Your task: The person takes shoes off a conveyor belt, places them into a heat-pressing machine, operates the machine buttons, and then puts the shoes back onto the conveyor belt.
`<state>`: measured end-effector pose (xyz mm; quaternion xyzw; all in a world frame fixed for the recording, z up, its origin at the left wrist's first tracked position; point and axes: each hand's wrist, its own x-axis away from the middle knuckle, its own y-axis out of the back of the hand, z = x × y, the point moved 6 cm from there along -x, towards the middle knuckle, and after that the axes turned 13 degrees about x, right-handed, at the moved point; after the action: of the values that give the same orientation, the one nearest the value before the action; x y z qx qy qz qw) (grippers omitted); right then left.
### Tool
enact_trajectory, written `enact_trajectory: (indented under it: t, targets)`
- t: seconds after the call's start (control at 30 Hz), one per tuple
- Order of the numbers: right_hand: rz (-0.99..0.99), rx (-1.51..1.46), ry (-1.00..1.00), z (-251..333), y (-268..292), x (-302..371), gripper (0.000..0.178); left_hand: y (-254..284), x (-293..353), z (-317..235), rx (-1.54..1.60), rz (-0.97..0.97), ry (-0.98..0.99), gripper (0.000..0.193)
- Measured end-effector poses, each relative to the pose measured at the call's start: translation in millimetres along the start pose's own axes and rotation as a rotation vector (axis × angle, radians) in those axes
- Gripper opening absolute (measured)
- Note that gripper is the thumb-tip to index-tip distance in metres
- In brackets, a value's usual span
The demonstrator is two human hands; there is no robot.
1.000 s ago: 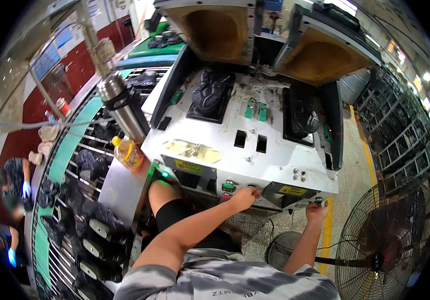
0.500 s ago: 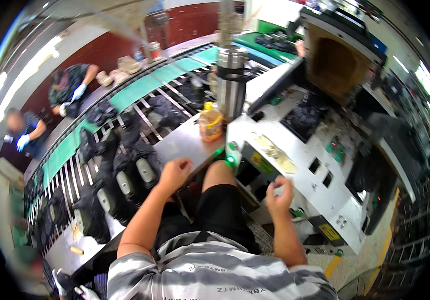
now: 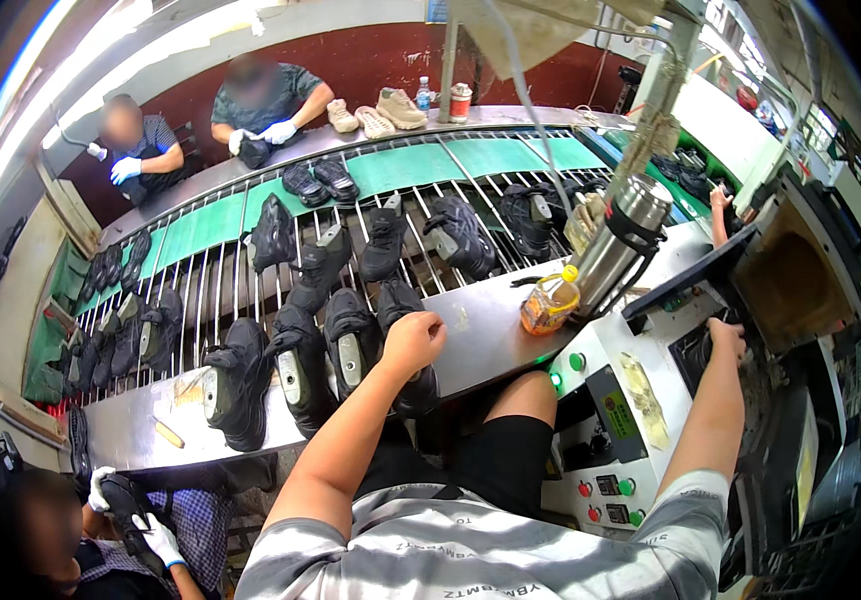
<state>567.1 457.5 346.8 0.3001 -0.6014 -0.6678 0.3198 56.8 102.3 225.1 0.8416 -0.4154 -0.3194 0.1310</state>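
My left hand (image 3: pixel 414 343) is loosely closed, with nothing visible in it. It hovers over a black shoe (image 3: pixel 399 300) in the front row on the metal table edge. Beside that shoe stand more black shoes on grey lasts, among them one shoe (image 3: pixel 350 340) and another shoe (image 3: pixel 236 385) farther left. My right hand (image 3: pixel 726 340) reaches into the white-topped machine (image 3: pixel 590 385) on the right, beneath its raised lid (image 3: pixel 800 255). A black item (image 3: pixel 692 352) lies in the machine's opening next to that hand. The right fingers are partly hidden against dark parts, so their grip is unclear.
A steel flask (image 3: pixel 622 245) and a bottle of orange liquid (image 3: pixel 550 302) stand between table and machine. Behind the front row runs a roller conveyor (image 3: pixel 450 270) with several black shoes. Gloved co-workers sit across it; another person (image 3: pixel 140 530) holds a shoe at the lower left.
The head view has turned left, bringing more of the conveyor and a lower-left co-worker into view. My right hand has moved from the machine's near side to its opening; my left hand is now over a shoe.
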Motion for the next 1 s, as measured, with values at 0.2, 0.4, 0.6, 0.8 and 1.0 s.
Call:
enact_trajectory:
  t: [0.2,0.4,0.6,0.8,1.0]
  targets:
    - [0.036,-0.178,0.013,-19,-49,-80,0.102,-1,-6,0,0.047,0.009,0.03,0.015]
    - [-0.311,-0.383,0.11,-65,-23,16,0.101,-2,-3,5,0.007,0.023,0.006,0.014]
    - [-0.693,-0.714,0.451,-124,-64,89,0.09,-12,4,-2,-0.061,0.076,-0.054,0.014]
    - [-0.775,-0.954,0.491,-148,-107,143,0.053,-59,18,-39,0.467,0.444,0.285,0.038]
    - [0.427,-1.76,1.05,-107,-126,217,0.061,-86,23,-82,1.146,0.705,0.384,0.064]
